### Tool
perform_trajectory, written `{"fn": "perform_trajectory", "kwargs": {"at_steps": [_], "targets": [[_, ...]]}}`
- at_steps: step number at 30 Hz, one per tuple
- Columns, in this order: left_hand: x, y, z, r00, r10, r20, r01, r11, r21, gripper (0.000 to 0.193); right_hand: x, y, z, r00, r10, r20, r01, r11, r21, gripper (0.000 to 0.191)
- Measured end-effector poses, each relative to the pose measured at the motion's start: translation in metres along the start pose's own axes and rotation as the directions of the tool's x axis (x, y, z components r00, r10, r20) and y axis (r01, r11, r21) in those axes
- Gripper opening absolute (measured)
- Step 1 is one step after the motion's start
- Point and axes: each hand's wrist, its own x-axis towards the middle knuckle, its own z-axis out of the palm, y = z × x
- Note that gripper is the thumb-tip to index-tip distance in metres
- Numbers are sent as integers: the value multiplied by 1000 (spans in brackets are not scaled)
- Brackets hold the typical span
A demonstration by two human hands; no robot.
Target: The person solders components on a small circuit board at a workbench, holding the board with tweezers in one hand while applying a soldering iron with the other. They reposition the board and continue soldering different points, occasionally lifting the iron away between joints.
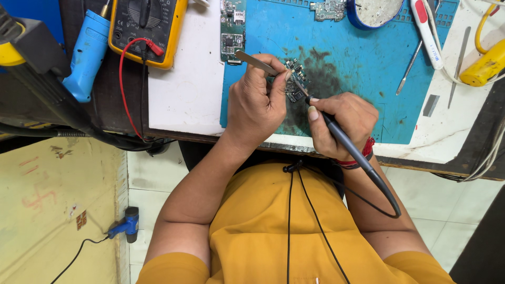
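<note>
Tweezers are pinched in the left hand over a small circuit board, while a soldering iron, gripped in the right hand, is held at its 5 o'clock.

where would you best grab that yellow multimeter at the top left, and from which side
Probably by the long sides of the yellow multimeter, coming from above: it lies flat on the dark bench. Avoid its near end, where the red test lead plugs in.
</note>
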Motion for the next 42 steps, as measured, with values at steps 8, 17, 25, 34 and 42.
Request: {"fn": "perform_trajectory", "kwargs": {"at_steps": [8,17,25,34,42], "targets": [[0,1,0,1000,-19,-4,19,1000,-7,20,-1,-1,0,1000,17,-15,-18,1000,-13,6],[1,2,0,1000,-7,-9,7,1000,-2,20,-1,0,1,1000,19,-13,-19,1000,-15,6],[1,2,-1,1000,-11,-8,11,1000,2,20,-1,0,0,1000,7,-5,-7,1000,4,6],[0,2,0,1000,-20,-3,20,1000,-3,20,-1,0,0,1000,3,-4,-3,1000,-8,6],[1,2,0,1000,-6,-13,6,1000,4,20,-1,1,0,1000,2,1,-2,1000,-6,7]]}}
